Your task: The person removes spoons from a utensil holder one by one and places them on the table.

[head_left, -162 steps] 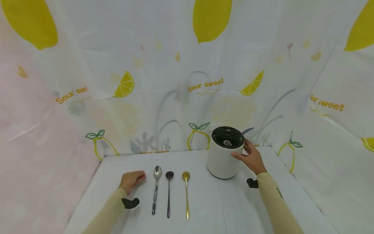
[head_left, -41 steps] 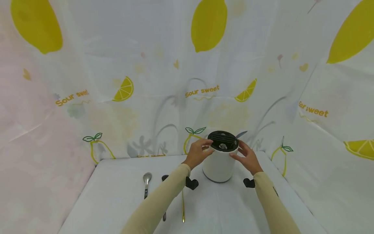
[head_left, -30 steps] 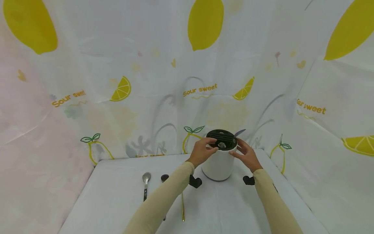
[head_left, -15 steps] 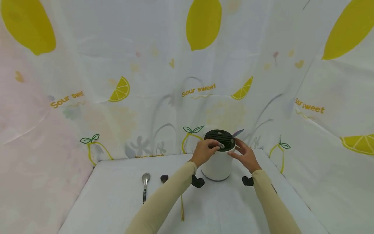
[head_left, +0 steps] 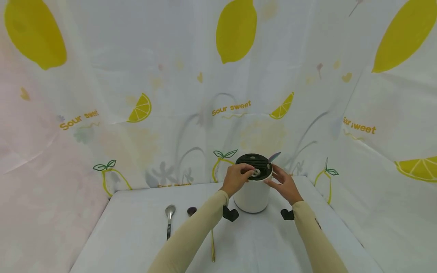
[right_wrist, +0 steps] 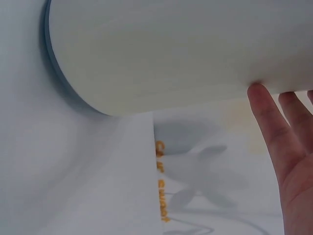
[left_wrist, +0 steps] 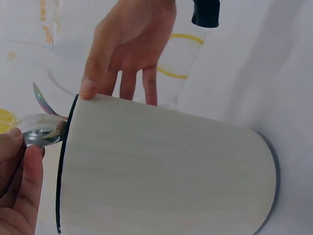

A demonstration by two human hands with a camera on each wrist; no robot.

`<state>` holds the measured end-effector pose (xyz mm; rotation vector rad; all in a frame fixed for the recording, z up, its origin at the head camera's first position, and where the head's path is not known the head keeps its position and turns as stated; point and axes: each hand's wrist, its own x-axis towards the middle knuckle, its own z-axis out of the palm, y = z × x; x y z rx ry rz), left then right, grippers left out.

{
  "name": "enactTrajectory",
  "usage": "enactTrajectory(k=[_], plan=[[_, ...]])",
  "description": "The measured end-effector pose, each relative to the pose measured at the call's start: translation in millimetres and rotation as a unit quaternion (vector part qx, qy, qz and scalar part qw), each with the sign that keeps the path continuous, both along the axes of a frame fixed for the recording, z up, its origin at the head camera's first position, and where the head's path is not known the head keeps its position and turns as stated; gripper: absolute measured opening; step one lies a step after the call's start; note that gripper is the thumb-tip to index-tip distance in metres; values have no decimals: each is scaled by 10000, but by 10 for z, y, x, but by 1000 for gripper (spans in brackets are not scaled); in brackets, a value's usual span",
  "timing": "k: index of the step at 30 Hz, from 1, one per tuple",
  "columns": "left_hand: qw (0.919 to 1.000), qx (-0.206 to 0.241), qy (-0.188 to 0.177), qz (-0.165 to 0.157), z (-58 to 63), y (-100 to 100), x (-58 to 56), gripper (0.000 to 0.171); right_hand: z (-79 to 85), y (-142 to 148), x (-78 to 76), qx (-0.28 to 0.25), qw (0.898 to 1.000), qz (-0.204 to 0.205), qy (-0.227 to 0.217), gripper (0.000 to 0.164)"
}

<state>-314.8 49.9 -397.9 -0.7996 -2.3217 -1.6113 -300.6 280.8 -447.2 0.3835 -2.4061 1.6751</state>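
Observation:
A white cylindrical cutlery holder [head_left: 250, 197] with a black slotted top stands upright toward the back right of the table. My left hand [head_left: 235, 178] is at its top and pinches the bowl of a silver spoon [left_wrist: 41, 136] between thumb and fingers. The spoon's lower part is hidden inside the holder. My right hand [head_left: 286, 185] grips the holder's right side near the rim, thumb in front and fingers behind. Beside the rim an iridescent piece of cutlery [left_wrist: 43, 101] sticks up out of the top.
On the white table left of the holder lie three spoons: a silver one with a dark handle [head_left: 170, 211], a dark one [head_left: 192, 211] and a gold one [head_left: 213, 248]. My left sleeve partly covers them. A lemon-print cloth [head_left: 191, 140] rises behind.
My left hand has come from beside the loose spoons to the holder's top and pinched the silver spoon there. My right hand has stayed on the holder's side.

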Motion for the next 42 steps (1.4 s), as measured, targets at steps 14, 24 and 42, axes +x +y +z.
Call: enactTrajectory(k=[14,24,42], plan=[[9967,618,508,128,205,-120,3,12,-53,34,-58,-19,9996,-124,-264,87],[9950,857,508,29,262,-226,4,14,57,-167,-42,-86,9960,323,-831,115],[9935,1049,435,8,294,-334,40,15,126,-370,2,143,9955,379,-855,106]])
